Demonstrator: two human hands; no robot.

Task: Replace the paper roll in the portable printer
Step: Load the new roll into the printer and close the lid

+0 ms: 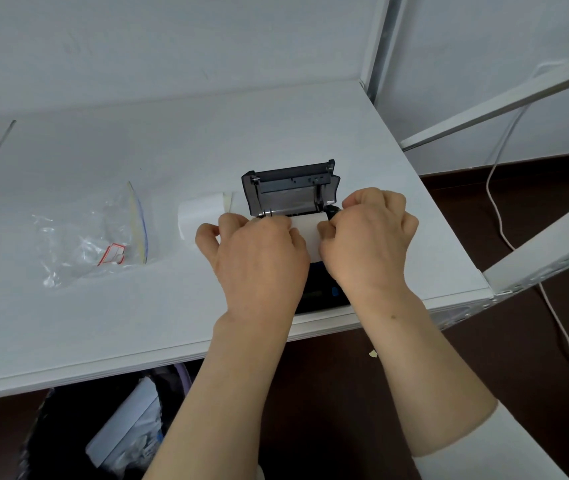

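Black printer (323, 289) near the right front edge of a white counter (172, 150), its lid (286, 190) swung up and back to expose the paper bay. Both hands meet over the bay. The left hand (259, 251) and the right hand (368, 237) each have their fingers curled onto the white paper roll (305, 237), gripping it at its left and right ends. It sits between them, just in front of the lid and over the printer body. A second roll (200, 213) of white paper lies on the counter just left of the printer, partly behind the left hand. Farther left lies a clear plastic bag (79, 244) with a red-edged label. A white cable (497, 209) trails over the dark floor at right.
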